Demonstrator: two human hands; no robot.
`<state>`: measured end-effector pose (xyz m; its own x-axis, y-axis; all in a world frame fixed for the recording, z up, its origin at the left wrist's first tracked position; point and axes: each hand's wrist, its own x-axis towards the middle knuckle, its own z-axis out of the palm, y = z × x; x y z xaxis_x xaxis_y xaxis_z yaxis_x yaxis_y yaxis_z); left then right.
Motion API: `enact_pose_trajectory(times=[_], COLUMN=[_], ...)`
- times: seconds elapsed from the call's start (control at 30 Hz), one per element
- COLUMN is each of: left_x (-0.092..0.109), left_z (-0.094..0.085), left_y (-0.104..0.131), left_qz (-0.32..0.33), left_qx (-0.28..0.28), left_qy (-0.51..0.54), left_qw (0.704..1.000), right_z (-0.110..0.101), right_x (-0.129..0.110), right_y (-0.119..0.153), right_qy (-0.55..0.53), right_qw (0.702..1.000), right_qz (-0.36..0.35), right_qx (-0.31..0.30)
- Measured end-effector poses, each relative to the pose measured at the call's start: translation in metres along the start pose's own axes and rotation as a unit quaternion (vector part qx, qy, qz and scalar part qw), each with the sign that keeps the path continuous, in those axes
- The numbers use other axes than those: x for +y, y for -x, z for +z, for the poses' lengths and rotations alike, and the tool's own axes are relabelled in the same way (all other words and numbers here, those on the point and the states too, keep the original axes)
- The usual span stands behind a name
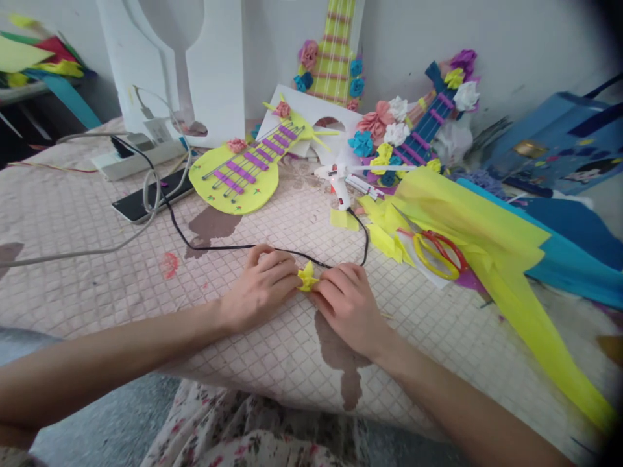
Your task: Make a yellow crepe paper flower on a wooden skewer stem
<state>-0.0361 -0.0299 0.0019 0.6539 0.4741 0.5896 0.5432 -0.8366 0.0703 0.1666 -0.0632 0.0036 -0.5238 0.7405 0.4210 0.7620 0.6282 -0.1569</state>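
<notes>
Both hands meet low over the quilted tablecloth around a small yellow crepe-paper flower (307,277). My left hand (265,285) pinches its left side with the fingers closed. On the other side, my right hand (348,305) has its fingertips closed on the flower's right edge. One pointed petal sticks up between the hands, and the fingers hide the flower's outer parts. Just beyond them runs a black cord (292,251), leading to a white glue gun (339,185) on the table.
A yellow paper guitar (243,172) with purple strips lies at the back left, near a phone (146,198) and power strip (139,159). To the right are red-yellow scissors (438,254) and yellow crepe paper (479,220). A flower-trimmed blue guitar (418,144) and blue bag (549,143) stand behind.
</notes>
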Motion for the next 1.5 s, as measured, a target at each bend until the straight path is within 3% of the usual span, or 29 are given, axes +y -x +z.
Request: enact_pose_trajectory(times=[0.27,0.63,1.5], left_x=[-0.0024,-0.0012,-0.0004], left_z=[0.0001,-0.0023,-0.0024], left_y=[0.0029,0.0041,0.0034], left_qz=[-0.024,0.01,-0.003], left_qx=[0.013,0.012,0.017], left_qy=[0.025,0.009,0.042], left_qw=[0.999,1.0,0.999], right_z=[-0.0003,-0.0025,-0.0035], right_x=[-0.0007,-0.0031,-0.0049], right_y=[0.0009,0.002,0.0044], right_qy=[0.009,0.003,-0.036], right_qw=[1.0,1.0,0.999], right_qz=[-0.003,-0.006,0.004], right_qx=[0.0,-0.009,-0.014])
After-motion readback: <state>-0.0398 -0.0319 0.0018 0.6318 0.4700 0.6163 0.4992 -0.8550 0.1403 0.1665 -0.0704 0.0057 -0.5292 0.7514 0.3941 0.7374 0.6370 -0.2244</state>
